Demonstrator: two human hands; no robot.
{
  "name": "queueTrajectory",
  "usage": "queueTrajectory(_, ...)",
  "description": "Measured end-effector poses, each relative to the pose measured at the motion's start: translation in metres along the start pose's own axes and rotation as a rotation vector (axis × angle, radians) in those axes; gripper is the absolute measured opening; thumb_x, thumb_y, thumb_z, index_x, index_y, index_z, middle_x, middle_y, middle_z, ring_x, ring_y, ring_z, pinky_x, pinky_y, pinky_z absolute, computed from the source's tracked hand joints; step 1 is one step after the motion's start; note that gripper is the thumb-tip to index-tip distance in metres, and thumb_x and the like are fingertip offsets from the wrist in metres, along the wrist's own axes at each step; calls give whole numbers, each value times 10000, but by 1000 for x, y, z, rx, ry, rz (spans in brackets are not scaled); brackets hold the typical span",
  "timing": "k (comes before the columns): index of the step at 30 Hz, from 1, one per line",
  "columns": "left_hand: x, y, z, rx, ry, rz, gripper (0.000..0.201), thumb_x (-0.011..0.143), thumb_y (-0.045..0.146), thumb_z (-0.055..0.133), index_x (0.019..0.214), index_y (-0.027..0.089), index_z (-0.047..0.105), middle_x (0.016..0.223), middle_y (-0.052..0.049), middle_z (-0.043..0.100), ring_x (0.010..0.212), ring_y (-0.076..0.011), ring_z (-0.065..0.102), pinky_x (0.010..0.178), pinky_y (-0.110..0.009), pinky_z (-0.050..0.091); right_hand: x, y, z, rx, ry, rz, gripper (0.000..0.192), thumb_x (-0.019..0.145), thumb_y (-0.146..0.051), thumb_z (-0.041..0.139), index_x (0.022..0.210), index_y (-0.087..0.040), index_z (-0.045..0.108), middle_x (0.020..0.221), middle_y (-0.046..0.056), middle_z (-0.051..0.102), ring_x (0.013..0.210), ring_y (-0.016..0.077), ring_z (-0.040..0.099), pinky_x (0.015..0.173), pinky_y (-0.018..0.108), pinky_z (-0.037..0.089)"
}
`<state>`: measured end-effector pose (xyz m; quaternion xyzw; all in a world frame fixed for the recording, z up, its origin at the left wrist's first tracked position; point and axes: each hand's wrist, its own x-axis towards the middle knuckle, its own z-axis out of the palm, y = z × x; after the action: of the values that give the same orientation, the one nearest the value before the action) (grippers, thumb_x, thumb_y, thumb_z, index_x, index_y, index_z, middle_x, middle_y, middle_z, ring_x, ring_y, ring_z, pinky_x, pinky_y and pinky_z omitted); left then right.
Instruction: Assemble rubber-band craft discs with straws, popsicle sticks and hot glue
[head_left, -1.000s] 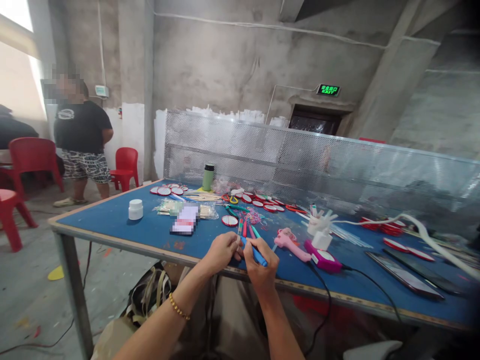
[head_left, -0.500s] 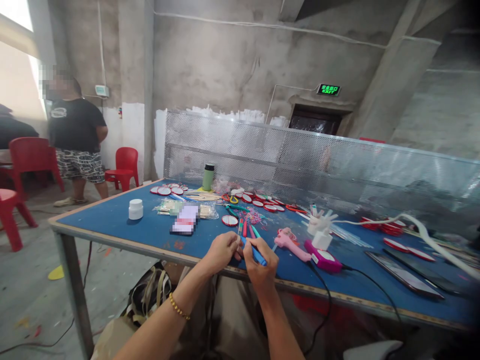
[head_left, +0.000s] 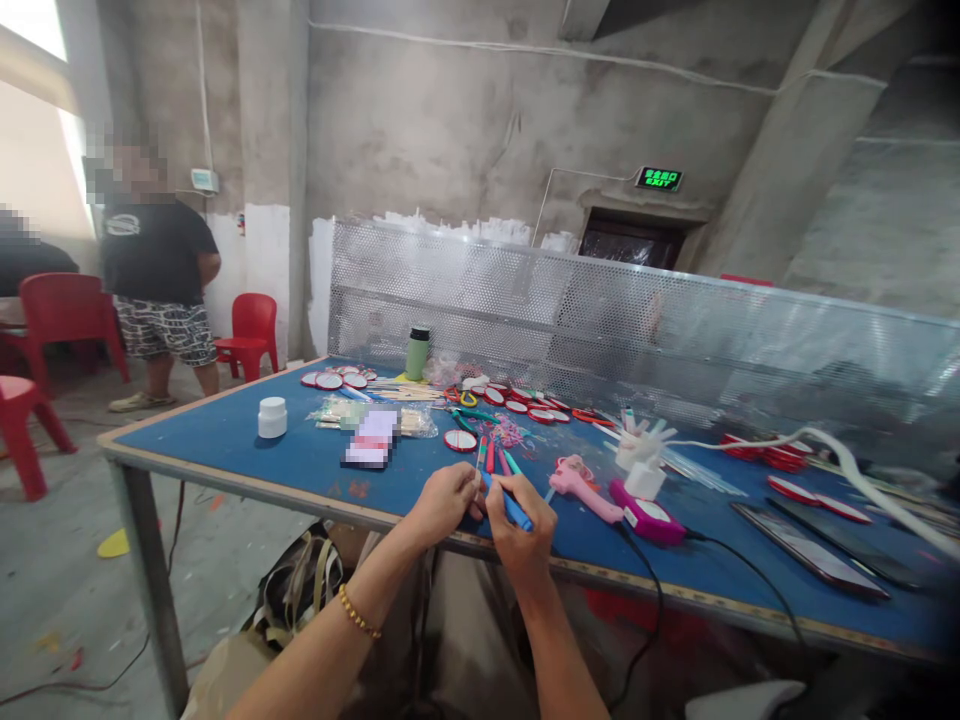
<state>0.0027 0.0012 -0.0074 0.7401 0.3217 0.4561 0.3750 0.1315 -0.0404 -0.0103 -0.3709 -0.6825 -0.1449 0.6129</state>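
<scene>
The blue pen (head_left: 512,508) sits at the near edge of the tabletop (head_left: 225,440), slanting up-left to down-right, clamped in the right hand (head_left: 523,530) with fingers pressed around its barrel. The left hand (head_left: 444,502) meets it at the upper tip, its grip pinched on something small there that I cannot make out. A gold bracelet (head_left: 358,613) circles the left wrist.

Just beyond the hands lie a few coloured sticks (head_left: 493,455). To the right rests a pink glue gun (head_left: 581,487), and beside it a magenta device (head_left: 646,517) with a black cord running off the edge. Red-rimmed discs (head_left: 459,440) are scattered across the middle. A white jar (head_left: 271,417) stands toward the left, a green bottle (head_left: 416,353) near the mesh screen (head_left: 600,320). Off to the left a person in a black shirt (head_left: 159,265) stands among red chairs (head_left: 250,330).
</scene>
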Motion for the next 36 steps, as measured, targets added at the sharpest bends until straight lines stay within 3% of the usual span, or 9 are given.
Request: queueTrajectory(36,0,0,0,79,26,13,204,845,225,432,643,202,450,573,28,604,570,-133,576,568,-223,364,0,1,2,23,-20,3,130,887,-166,536,789,-183,619,683,15,615,629,141,579,637,266,462)
